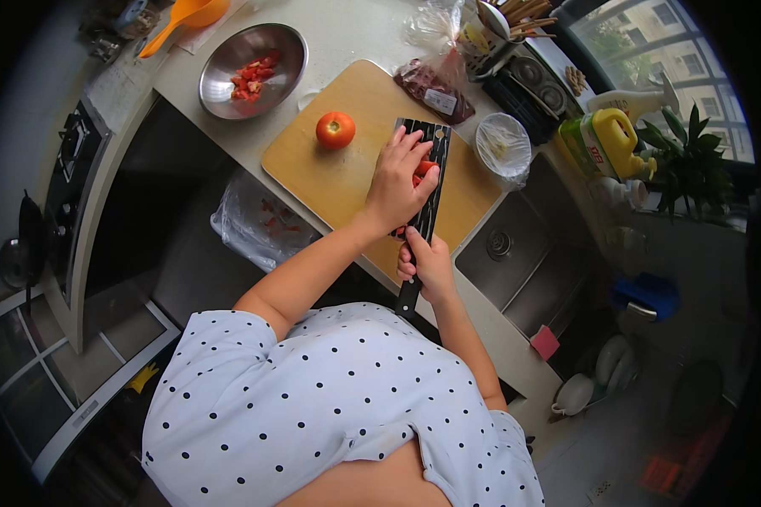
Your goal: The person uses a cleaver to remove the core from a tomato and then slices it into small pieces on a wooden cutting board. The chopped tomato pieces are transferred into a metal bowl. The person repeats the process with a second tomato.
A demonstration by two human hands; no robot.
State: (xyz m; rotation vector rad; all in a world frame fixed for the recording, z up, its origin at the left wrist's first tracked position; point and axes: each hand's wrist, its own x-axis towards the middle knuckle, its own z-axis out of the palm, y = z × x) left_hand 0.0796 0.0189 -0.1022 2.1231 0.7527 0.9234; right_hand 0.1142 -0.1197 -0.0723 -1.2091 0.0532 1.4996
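Observation:
A cleaver with a dark patterned blade lies over the right part of a yellow-brown cutting board. My right hand is closed around its black handle. My left hand rests across the blade with its fingers stretched out. Red tomato pieces show beside the left thumb, on the blade; the palm hides part of them. One whole tomato sits on the board, to the left of both hands. Beyond the board's far left corner, a steel bowl contains chopped tomato.
A bag of dark red food stands behind the board. At right are a plastic-covered bowl, a sink and a yellow jug. Below the counter edge hangs a lined bin with scraps. An orange ladle-like utensil lies far left.

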